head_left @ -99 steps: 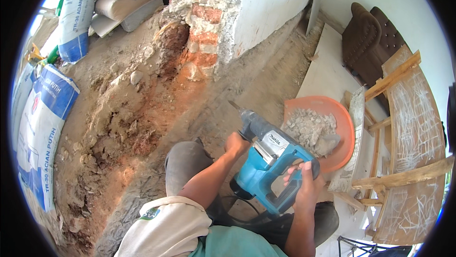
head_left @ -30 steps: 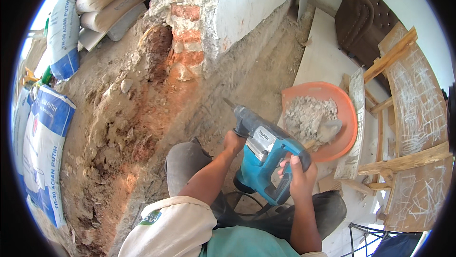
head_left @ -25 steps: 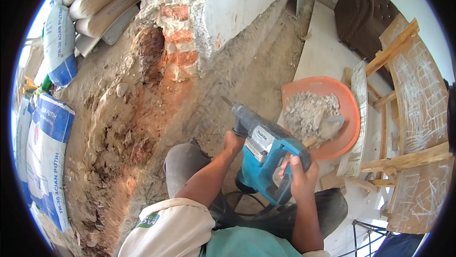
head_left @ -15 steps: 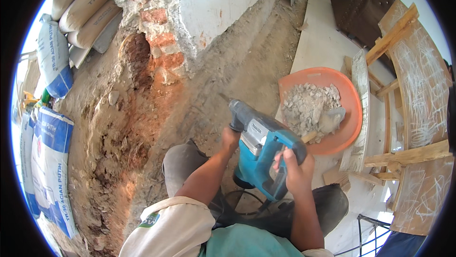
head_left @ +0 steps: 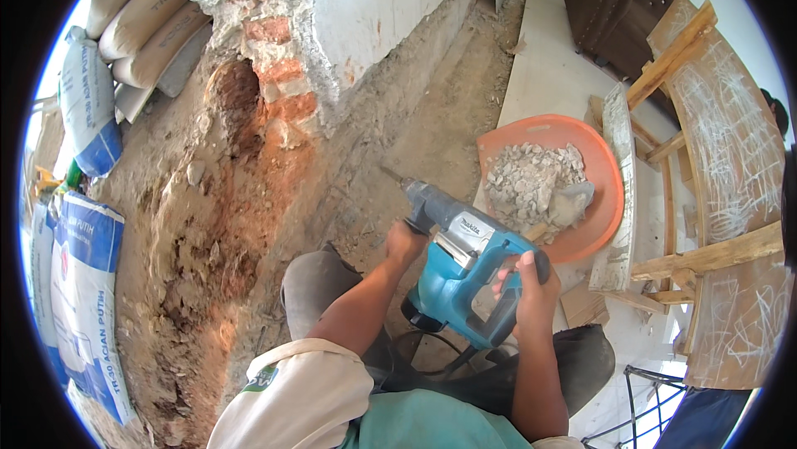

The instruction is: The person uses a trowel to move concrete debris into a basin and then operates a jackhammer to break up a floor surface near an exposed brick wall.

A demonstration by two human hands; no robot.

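Note:
A teal and black rotary hammer [head_left: 469, 254] lies across the middle in front of me, its bit [head_left: 391, 173] pointing away and slightly left over the dusty ground. My left hand [head_left: 406, 241] is closed around the side grip behind the chuck; the grip is mostly hidden by the fingers. Around the rear handle my right hand [head_left: 537, 287] is wrapped, thumb on top. Whether the bit touches the ground cannot be told. Beyond the tool stands a wall corner with exposed red bricks [head_left: 292, 106] and broken plaster.
An orange basin [head_left: 614, 200] holds grey rubble and a trowel-like tool. Wooden frames with a scratched board [head_left: 722, 150] stand at right, near a brown tufted sofa [head_left: 606, 9]. Bags [head_left: 87, 283] line the left side. Rough dug earth [head_left: 199, 283] lies left of my knee; a cable trails beneath the tool.
The rotary hammer has shifted slightly right and tilted, so its bit shows more clearly. Both hands keep their grip. The whole view has moved a little.

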